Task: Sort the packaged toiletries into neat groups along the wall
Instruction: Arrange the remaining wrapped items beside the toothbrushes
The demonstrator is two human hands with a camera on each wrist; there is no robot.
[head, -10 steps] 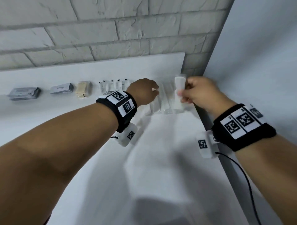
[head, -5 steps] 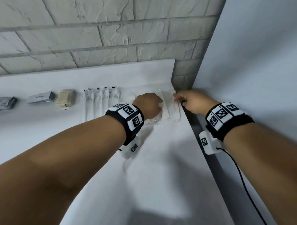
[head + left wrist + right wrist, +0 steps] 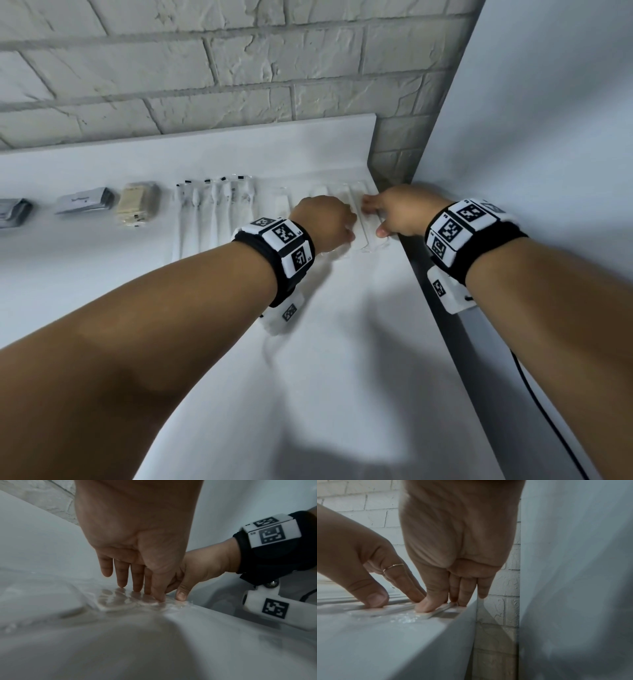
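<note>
White counter [image 3: 308, 377] under a pale brick wall [image 3: 205, 68], and both hands are at two o'clock: left hand [image 3: 323, 222] and right hand [image 3: 399, 212] press nearly straight fingertips onto clear-wrapped packets [image 3: 363, 236] by the counter's right edge; their contents are hard to make out.

White table [image 3: 342, 342] against brick wall: grey packets [image 3: 84, 200], beige pack [image 3: 137, 205], wrapped toothbrushes [image 3: 212, 209], clear-wrapped white sticks [image 3: 366, 219]

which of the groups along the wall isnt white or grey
The beige packet, third from the left, between the grey pouches and the clear-wrapped white toothbrushes. Everything else is grey, white or clear.
</note>
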